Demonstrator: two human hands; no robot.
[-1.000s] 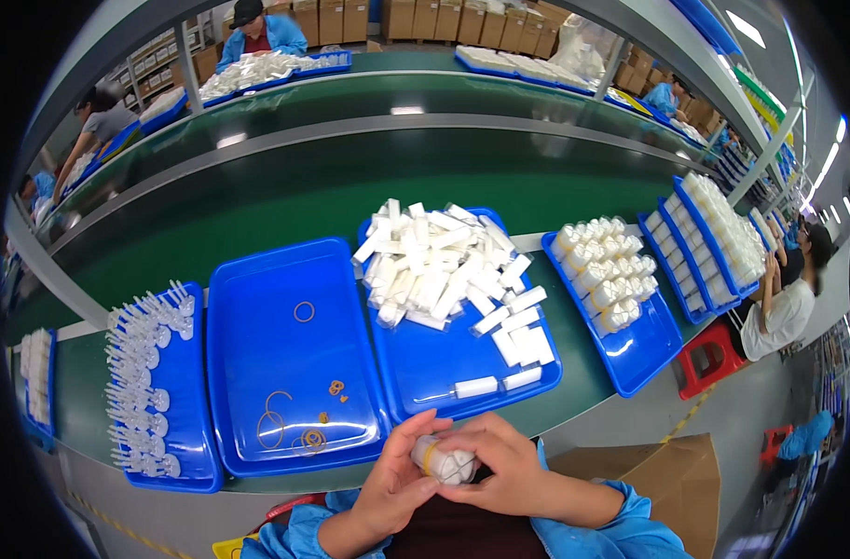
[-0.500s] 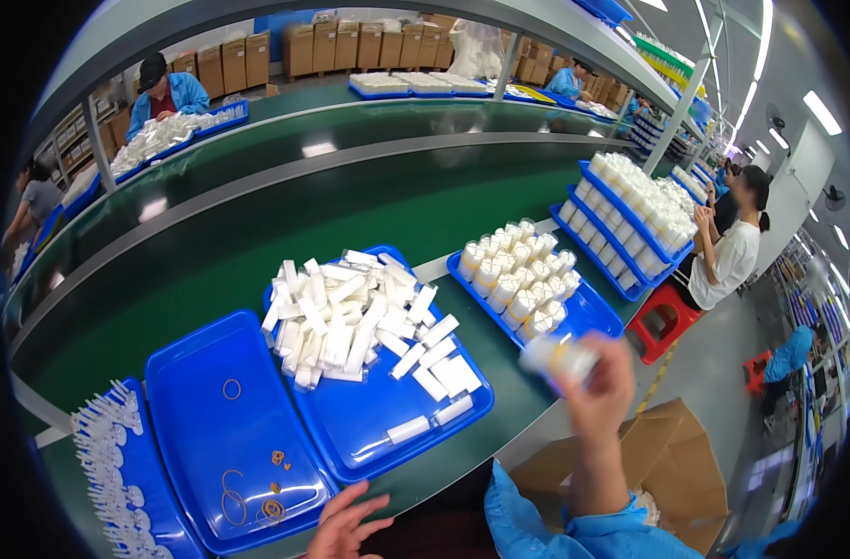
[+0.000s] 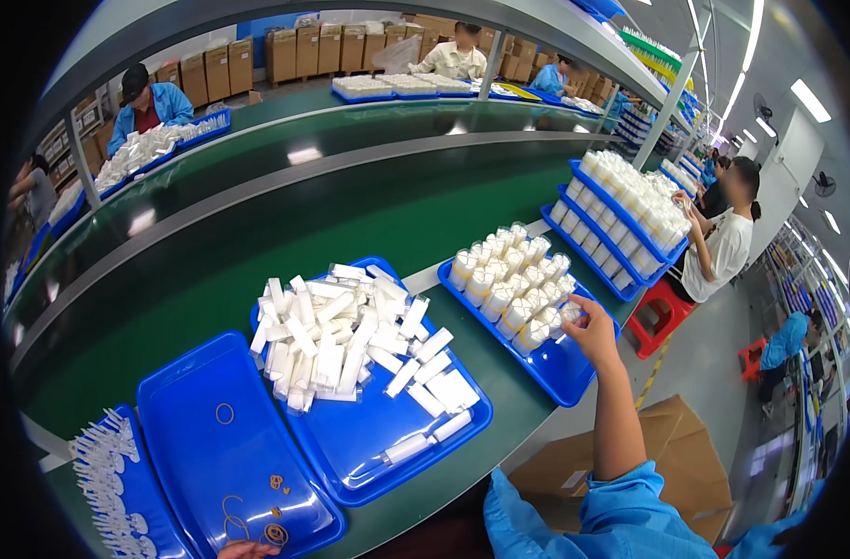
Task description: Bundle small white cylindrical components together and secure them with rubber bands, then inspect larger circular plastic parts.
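Observation:
My right hand (image 3: 590, 328) is closed around a white bundle (image 3: 568, 313) at the near right end of the rows in a blue tray (image 3: 567, 380). Similar upright bundles (image 3: 511, 279), in clear wrapping with yellowish bands, fill that tray's far part. Only part of my left hand (image 3: 248, 551) shows at the lower edge, its fingers together beside some rubber bands (image 3: 275, 534); whatever they hold is hidden. These bands lie in a mostly bare blue tray (image 3: 197, 401). To its right, another blue tray (image 3: 369, 470) carries a heap of slim white packs (image 3: 336, 335) in clear wrapping.
At the far left, a blue tray holds white pronged plastic pieces (image 3: 108, 484). Stacked blue trays of bundles (image 3: 621, 224) stand back right. A cardboard box (image 3: 649, 456) sits below the table edge. People work nearby, one beside a red stool (image 3: 658, 317).
My right hand has carried the white bundle away from me and set it among the others in the tray. My left hand has moved left and down to the rubber bands.

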